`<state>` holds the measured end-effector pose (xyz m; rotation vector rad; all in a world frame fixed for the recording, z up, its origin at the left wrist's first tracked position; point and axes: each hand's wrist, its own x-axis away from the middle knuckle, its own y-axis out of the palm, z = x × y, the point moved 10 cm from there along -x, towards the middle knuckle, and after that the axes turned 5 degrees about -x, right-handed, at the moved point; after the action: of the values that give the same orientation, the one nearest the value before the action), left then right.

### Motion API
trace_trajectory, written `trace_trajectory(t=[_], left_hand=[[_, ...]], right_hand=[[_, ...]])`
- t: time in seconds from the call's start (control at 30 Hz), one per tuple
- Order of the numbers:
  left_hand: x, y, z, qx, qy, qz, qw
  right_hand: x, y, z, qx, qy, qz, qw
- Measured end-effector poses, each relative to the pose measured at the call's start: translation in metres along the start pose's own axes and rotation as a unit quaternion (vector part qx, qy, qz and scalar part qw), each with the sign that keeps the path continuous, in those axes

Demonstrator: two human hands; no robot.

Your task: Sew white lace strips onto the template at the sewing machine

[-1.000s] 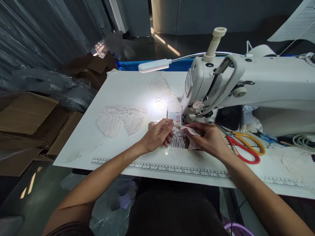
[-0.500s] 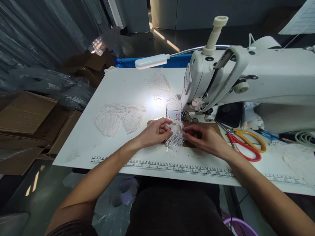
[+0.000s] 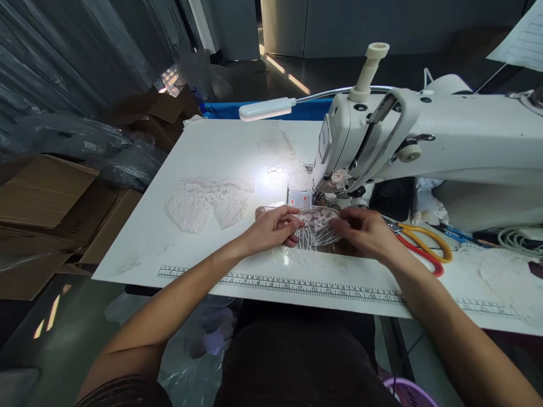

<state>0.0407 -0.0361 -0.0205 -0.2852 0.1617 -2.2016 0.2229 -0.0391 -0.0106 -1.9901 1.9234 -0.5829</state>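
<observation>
A small piece of white lace [image 3: 316,227] lies spread flat on the white table [image 3: 212,152], just in front of the needle of the white sewing machine [image 3: 424,141]. My left hand [image 3: 271,229] pinches its left edge with fingers closed on the fabric. My right hand [image 3: 367,233] holds its right edge, thumb and fingers pressing the lace down. Both hands sit a short way from the presser foot [image 3: 319,200].
More lace pieces [image 3: 203,203] lie on the left of the table, others [image 3: 280,150] farther back under a gooseneck lamp [image 3: 267,108]. Scissors with red and yellow handles [image 3: 419,243] rest right of my right hand. A printed ruler [image 3: 297,284] runs along the front edge. Cardboard boxes [image 3: 46,198] stand left.
The lace was bunched up between my hands half a second ago; now it is pulled out flat and wider. My right hand has shifted slightly right and toward the machine.
</observation>
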Motion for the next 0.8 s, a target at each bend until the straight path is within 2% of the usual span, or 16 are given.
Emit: trace_trajectory(t=[0.07, 0.13, 0.2, 0.23, 0.27, 0.33, 0.43, 0.5, 0.53, 0.6, 0.67, 0.73, 0.8], left_hand=[[0.001, -0.002, 0.004, -0.074, 0.026, 0.025, 0.997], [0.003, -0.006, 0.017, -0.214, 0.086, 0.077, 0.970], [0.008, -0.002, 0.035, -0.367, 0.163, 0.126, 0.907], [0.010, 0.004, 0.042, -0.425, 0.200, 0.132, 0.873], [0.012, 0.012, 0.046, -0.466, 0.233, 0.122, 0.845], [0.011, 0.027, 0.044, -0.508, 0.278, 0.078, 0.812], [0.008, 0.035, 0.036, -0.527, 0.285, 0.036, 0.800], [0.006, 0.030, 0.034, -0.511, 0.271, 0.035, 0.815], [0.006, 0.026, 0.037, -0.484, 0.263, 0.041, 0.834], [0.006, 0.010, 0.040, -0.381, 0.224, 0.061, 0.895], [0.002, -0.008, 0.034, -0.236, 0.148, 0.068, 0.958], [-0.002, -0.016, 0.021, -0.106, 0.065, 0.051, 0.991], [-0.003, -0.019, 0.010, -0.030, 0.010, 0.033, 0.999]], right_hand=[[-0.001, -0.001, 0.012, -0.121, 0.054, -0.037, 0.991], [-0.003, -0.002, 0.016, -0.193, 0.078, -0.048, 0.977], [-0.005, -0.008, 0.019, -0.217, 0.087, -0.019, 0.972], [-0.007, -0.011, 0.020, -0.221, 0.092, 0.002, 0.971], [-0.007, -0.013, 0.021, -0.223, 0.099, 0.018, 0.970], [-0.008, -0.014, 0.023, -0.225, 0.109, 0.041, 0.967], [-0.006, -0.015, 0.022, -0.231, 0.099, 0.068, 0.965], [-0.003, -0.013, 0.016, -0.231, 0.058, 0.077, 0.968], [0.000, -0.011, 0.010, -0.218, 0.030, 0.080, 0.972], [0.008, -0.006, -0.005, -0.153, -0.024, 0.089, 0.984], [0.016, 0.004, -0.025, -0.057, -0.073, 0.094, 0.991], [0.023, 0.022, -0.050, 0.002, -0.140, 0.055, 0.989], [0.027, 0.043, -0.070, -0.002, -0.197, -0.037, 0.980]])
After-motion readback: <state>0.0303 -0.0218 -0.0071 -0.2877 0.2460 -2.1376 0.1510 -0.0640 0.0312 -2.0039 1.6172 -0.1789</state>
